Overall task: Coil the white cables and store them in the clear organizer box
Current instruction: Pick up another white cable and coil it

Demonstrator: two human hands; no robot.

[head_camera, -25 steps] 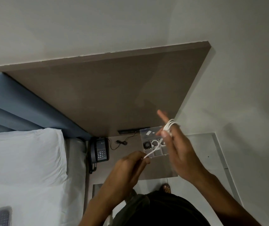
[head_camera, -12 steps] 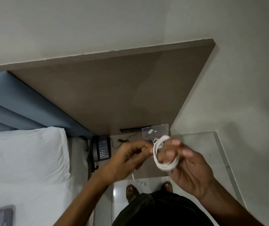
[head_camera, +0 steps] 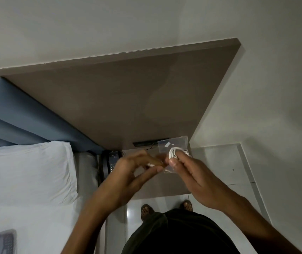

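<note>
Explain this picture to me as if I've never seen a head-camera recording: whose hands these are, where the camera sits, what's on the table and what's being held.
There is no machine here. A person wears a wide-angle camera on the head, looking down past the body, so you see their own two arms and feet. The right hand pinches a small coil of white cable. The left hand holds something white, probably the cable's loose end, right beside it. Below the hands, on the brown bedside table, sits the clear organizer box with its lid up. A black telephone stands at the table's left, next to the white pillow.
</note>
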